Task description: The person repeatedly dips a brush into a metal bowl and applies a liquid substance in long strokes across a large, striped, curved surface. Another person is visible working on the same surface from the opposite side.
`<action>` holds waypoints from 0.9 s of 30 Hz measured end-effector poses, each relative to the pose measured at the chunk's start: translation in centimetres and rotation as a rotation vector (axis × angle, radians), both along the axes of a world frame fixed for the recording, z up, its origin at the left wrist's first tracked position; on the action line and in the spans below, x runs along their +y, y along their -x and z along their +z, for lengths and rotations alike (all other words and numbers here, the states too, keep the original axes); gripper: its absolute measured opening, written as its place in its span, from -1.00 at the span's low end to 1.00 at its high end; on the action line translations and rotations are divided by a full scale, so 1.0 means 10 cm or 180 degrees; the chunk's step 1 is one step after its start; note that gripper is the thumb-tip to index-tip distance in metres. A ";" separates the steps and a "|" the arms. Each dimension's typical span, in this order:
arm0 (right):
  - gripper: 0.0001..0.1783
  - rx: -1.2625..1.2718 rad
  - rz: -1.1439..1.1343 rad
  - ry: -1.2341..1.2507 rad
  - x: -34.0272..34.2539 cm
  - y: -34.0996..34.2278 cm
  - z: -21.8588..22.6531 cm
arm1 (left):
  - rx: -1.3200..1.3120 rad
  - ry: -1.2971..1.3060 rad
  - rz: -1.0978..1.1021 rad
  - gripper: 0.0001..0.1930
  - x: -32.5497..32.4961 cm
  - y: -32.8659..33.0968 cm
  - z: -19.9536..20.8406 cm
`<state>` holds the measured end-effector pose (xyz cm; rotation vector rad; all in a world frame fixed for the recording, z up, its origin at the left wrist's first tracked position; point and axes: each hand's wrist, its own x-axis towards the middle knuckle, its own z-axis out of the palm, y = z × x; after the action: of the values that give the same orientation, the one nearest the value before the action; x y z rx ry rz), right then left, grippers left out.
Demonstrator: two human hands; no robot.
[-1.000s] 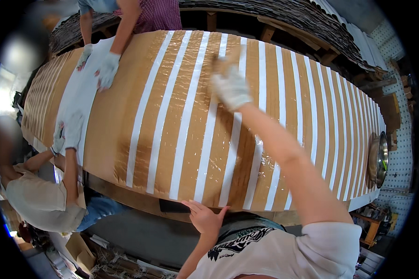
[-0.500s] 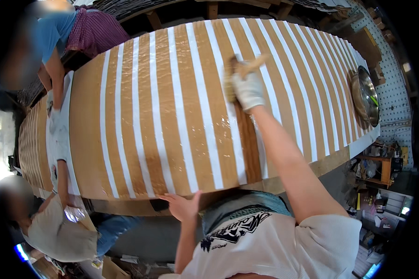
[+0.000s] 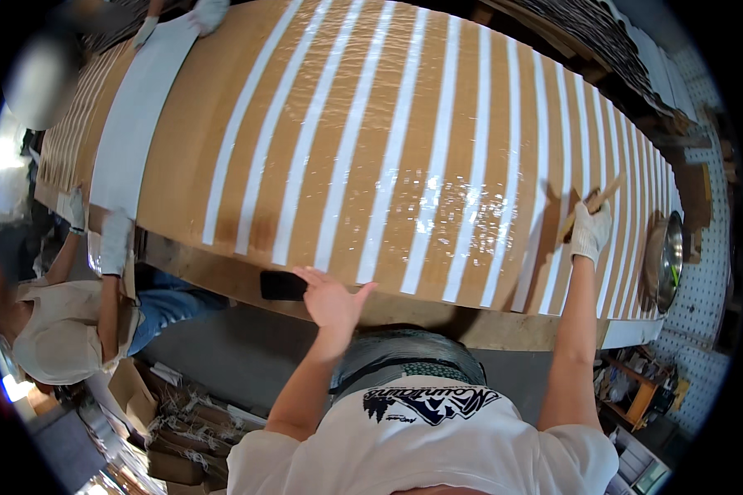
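My right hand [image 3: 591, 231], in a white knit glove, is closed on a wide brush with a wooden handle [image 3: 609, 190]. It is over the right part of a long table covered in brown sheets with white stripes [image 3: 388, 157]. The brush casts a dark shadow on the stripes; I cannot tell whether its bristles touch them. A wet shine lies across the middle stripes. My bare left hand [image 3: 332, 304] rests at the table's near edge, fingers spread, holding nothing. Beside its fingertips is a black flat rectangular thing [image 3: 281, 286].
A metal bowl [image 3: 664, 264] with something green inside stands at the table's right end. At the left, co-workers' gloved hands [image 3: 115, 239] are by a white sheet [image 3: 128, 157] laid across the table. Cardboard boxes [image 3: 132, 388] and scraps lie below left.
My right hand has carried the brush rightward from the middle stripes. The view has shifted, and the shine now shows on the stripes where the brush was. My left hand stays at the near edge.
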<state>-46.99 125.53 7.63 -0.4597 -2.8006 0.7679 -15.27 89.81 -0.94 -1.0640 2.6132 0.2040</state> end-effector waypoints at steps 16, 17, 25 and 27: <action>-0.62 -0.0101 0.2231 0.2438 -5.14 -0.81 -0.44 | 0.0592 -0.0081 -0.0183 0.35 0.03 -0.18 -0.27; -0.63 -0.0098 0.2074 0.2291 -5.05 -0.80 -0.58 | 0.0622 -0.0073 -0.0147 0.35 0.05 -0.17 -0.29; -0.69 0.0877 0.1778 0.1853 -2.70 -0.59 -0.80 | 0.0871 -0.0128 0.0102 0.31 0.04 -0.22 -0.27; -0.61 0.0917 0.1535 0.2376 -1.87 -0.57 -0.76 | 0.1110 0.0086 -0.0005 0.28 0.05 -0.27 -0.30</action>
<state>-41.32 106.87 0.03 0.2395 -2.2842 1.8214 -12.60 90.31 -3.94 -1.1218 2.9303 0.3866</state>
